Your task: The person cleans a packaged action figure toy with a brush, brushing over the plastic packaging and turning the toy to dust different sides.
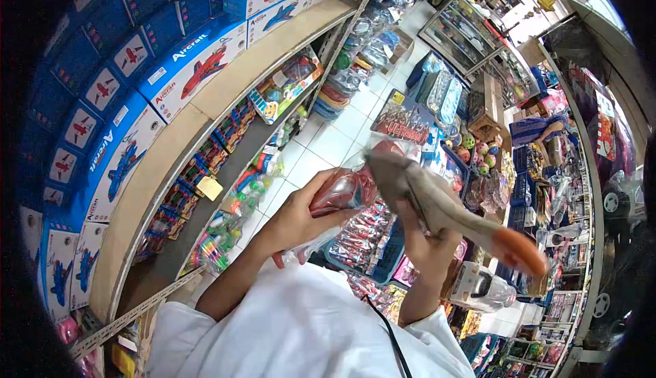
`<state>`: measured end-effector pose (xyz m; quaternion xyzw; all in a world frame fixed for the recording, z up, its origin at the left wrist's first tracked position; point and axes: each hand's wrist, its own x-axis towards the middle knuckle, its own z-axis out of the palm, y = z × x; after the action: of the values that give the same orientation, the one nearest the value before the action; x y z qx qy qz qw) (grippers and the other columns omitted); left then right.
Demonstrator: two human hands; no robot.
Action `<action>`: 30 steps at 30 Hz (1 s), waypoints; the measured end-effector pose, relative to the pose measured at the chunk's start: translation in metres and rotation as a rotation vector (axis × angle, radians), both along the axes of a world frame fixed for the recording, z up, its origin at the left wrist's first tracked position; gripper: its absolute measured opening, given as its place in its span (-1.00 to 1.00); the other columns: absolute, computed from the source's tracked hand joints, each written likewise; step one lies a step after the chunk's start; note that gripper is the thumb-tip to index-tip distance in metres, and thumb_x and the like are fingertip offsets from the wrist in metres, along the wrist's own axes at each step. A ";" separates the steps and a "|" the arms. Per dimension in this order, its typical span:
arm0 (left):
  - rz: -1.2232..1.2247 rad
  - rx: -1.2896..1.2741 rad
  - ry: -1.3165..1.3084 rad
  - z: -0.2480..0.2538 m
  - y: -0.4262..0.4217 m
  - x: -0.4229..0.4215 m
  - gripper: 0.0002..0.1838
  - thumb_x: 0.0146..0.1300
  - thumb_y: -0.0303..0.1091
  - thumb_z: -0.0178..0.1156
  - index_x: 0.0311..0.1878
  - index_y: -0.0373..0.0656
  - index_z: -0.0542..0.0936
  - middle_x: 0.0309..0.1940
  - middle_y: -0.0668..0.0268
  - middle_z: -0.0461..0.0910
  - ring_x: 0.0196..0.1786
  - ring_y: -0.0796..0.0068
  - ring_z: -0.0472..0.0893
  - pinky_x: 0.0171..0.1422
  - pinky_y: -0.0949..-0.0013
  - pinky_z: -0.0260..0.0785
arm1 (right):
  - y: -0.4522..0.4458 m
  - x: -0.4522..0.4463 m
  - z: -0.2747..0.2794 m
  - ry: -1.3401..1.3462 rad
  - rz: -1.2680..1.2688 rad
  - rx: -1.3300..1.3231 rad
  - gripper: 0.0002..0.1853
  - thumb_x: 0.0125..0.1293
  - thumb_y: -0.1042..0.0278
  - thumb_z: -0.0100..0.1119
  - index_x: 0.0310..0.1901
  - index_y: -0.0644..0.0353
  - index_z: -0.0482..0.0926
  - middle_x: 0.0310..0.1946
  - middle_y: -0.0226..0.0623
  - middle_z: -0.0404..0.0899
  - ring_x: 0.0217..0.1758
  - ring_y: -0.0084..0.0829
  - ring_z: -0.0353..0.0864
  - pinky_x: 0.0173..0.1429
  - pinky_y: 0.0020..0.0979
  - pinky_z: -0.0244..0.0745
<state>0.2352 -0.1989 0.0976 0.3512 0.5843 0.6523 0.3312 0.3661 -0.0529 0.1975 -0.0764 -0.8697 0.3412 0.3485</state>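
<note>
My left hand (pixel 307 207) is wrapped round a red item in clear plastic (pixel 342 192), at the middle of the view. Just right of it, my right hand (pixel 427 238) grips a duster-like tool (pixel 437 200), blurred by motion, with a grey-brown flat head and an orange handle end (pixel 519 252) that points to the lower right. The tool's head lies close to the upper right of the wrapped item; whether they touch is unclear.
Shelves at left hold boxes printed "Aircraft" (pixel 195 71), with packaged toys (pixel 287 84) below. A blue basket of wrapped red items (pixel 369 238) stands beyond my hands. Crates, colourful balls (pixel 482 152) and racks of goods line the right. A tiled floor (pixel 321 146) runs between.
</note>
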 end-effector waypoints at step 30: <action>0.132 -0.136 0.214 0.012 -0.004 -0.003 -0.29 0.20 -0.30 0.41 0.38 -0.16 0.33 0.19 0.06 0.53 0.18 0.18 0.59 0.23 0.24 0.46 | 0.036 0.011 -0.004 0.027 0.161 0.304 -0.55 0.18 0.50 0.38 0.13 0.18 0.54 -0.03 0.02 0.69 -0.17 -0.24 0.74 -0.08 -0.32 0.57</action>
<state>0.2318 -0.2029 0.1099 0.3564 0.6811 0.5903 0.2463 0.3774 -0.0170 0.1933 0.0516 -0.9098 0.2337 0.3390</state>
